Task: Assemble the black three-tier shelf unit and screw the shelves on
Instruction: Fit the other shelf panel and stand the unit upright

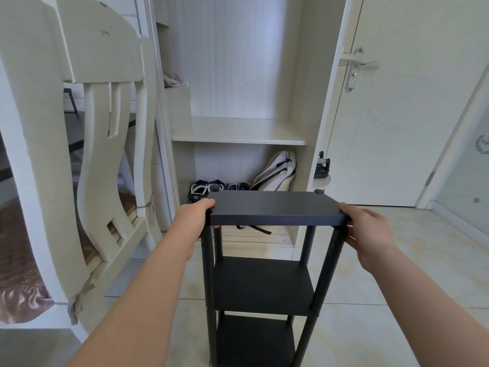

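Both hands grip the top shelf [275, 206]: left hand [194, 223] on its left edge, right hand [367, 231] on its right edge. It stands upright on the floor [383, 274]. Best to hold it level and steady.

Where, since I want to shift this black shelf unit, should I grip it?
By the short ends of the top shelf, one hand from each side, as the left hand and right hand do: the shelf unit stands tall and narrow, so a two-sided hold should steady it.
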Tool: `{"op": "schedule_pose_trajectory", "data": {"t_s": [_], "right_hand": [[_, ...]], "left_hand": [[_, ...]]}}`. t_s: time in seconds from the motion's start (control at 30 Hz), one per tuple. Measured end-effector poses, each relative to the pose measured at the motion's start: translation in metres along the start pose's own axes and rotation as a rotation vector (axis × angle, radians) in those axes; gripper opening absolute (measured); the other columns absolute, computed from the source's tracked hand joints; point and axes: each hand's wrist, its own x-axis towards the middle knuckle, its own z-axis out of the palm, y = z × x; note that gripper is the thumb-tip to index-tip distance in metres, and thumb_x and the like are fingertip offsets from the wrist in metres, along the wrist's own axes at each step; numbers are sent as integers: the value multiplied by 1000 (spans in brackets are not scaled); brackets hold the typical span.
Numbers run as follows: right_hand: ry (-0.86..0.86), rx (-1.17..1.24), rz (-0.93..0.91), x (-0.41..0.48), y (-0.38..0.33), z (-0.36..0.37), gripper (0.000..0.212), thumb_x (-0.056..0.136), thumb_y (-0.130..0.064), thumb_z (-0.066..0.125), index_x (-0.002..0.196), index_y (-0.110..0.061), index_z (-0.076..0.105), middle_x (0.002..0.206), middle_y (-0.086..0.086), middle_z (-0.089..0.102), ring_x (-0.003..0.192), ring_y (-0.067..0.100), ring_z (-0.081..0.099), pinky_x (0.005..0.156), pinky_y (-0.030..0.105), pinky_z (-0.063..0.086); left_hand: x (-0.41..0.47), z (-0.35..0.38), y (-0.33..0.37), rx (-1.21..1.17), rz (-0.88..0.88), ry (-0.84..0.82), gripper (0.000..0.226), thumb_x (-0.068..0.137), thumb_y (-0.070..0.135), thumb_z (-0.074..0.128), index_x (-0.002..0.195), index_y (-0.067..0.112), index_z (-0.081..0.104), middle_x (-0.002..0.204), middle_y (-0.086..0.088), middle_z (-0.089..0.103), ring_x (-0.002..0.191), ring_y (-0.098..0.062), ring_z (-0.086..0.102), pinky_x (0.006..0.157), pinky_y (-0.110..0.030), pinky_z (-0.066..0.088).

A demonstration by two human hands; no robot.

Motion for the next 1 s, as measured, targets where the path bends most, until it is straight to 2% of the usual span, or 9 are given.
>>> {"op": "schedule_pose_trajectory", "data": {"t_s": [0.1, 0.27, 0.47, 0.53, 0.63, 0.7, 0.83, 0.9, 1.0], "right_hand": [[-4, -26, 0, 1, 3, 2, 14, 94, -23, 68, 91, -10, 64, 91, 9, 64, 80, 26, 62, 84, 39, 55], [-3, -57, 1, 4, 6, 3, 16, 94, -25, 69, 92, -9, 65, 93, 8, 64, 85, 26, 60, 91, 44, 54], [-5, -45, 12, 7, 8, 3, 18, 94, -22, 69, 96, -5, 65, 88, 9, 58, 81, 27, 51, 78, 42, 47], [1, -54, 13, 8, 8, 4, 16, 94, -21, 69, 93, -6, 65, 85, 8, 57, 80, 27, 49, 76, 41, 45], [16, -70, 11, 8, 10, 5, 14, 93, -20, 70, 89, -7, 65, 82, 6, 58, 79, 25, 48, 76, 39, 44], [21, -65, 15, 9, 10, 6, 14, 93, -20, 70, 88, -8, 65, 81, 5, 58, 79, 25, 48, 76, 39, 44], [-10, -85, 28, 9, 11, 5, 14, 93, -23, 70, 90, -10, 64, 82, 7, 64, 76, 26, 59, 79, 39, 49], [-35, -104, 43, 8, 13, 3, 15, 94, -24, 69, 93, -10, 64, 81, 10, 69, 71, 25, 67, 76, 37, 52], [-44, -105, 63, 8, 14, 1, 16, 93, -20, 70, 96, -6, 65, 82, 11, 69, 69, 25, 69, 75, 37, 55]], "left_hand": [[2, 0, -3, 6, -15, 5, 27, 86, 35, 66, 103, 14, 65, 97, -10, 70, 98, -31, 66, 100, -50, 50], [5, 1, -8, -16, -26, -5, 25, 91, 32, 65, 106, 12, 63, 92, -9, 68, 88, -26, 64, 96, -46, 53], [7, 3, -5, -65, -55, -5, 23, 94, 29, 64, 108, 11, 64, 87, -6, 67, 76, -21, 62, 73, -35, 54], [7, 4, -5, -85, -72, 4, 20, 94, 30, 63, 105, 13, 64, 79, -3, 68, 70, -19, 61, 68, -33, 52], [6, 4, -5, -116, -110, 10, 14, 95, 29, 63, 97, 15, 65, 56, 4, 67, 60, -15, 60, 55, -29, 46], [6, 3, -6, -129, -128, 2, 13, 94, 28, 62, 97, 15, 65, 56, 5, 67, 57, -14, 61, 51, -26, 45], [5, 3, -6, -133, -134, -14, 14, 95, 26, 62, 102, 14, 65, 75, 0, 68, 66, -17, 61, 55, -27, 44], [3, 4, -7, -131, -133, -8, 14, 95, 24, 61, 104, 13, 64, 83, -3, 70, 73, -19, 63, 60, -29, 47], [1, 4, -9, -145, -150, -12, 13, 96, 20, 61, 105, 11, 63, 91, -6, 71, 80, -22, 66, 68, -33, 53]]}}
